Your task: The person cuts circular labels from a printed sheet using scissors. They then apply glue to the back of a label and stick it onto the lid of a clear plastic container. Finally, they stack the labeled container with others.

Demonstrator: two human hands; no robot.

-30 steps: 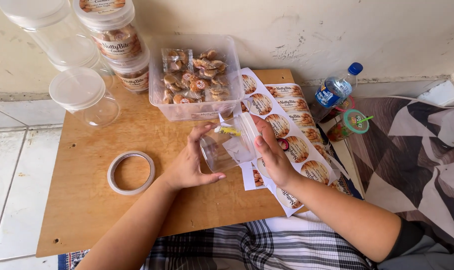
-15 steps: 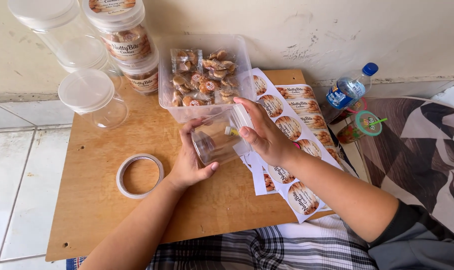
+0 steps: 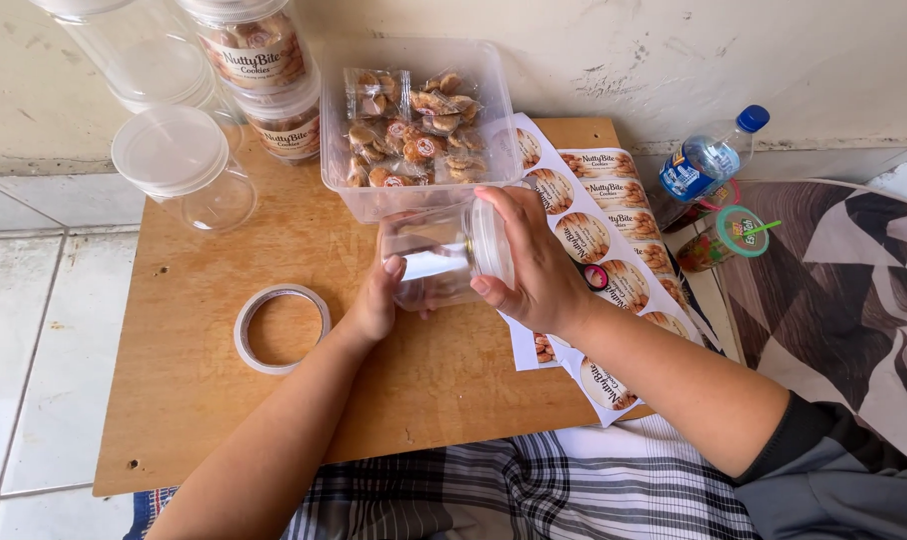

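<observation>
Over the middle of the wooden board, a clear plastic jar lies on its side between both hands, held just above the surface. Left hand: fingers curled against the jar's base end, gripping it. Right hand: wrapped over the lidded end, fingers closed around the clear lid. Just behind the jar: an open clear tub of small wrapped cookies. Left of the tub: two stacked jars filled with cookies, then empty lidded jars. Near the left wrist: a roll of clear tape, lying flat. Under the right forearm: sheets of round labels. Right of the board: a small water bottle and a sealed drink cup.
</observation>
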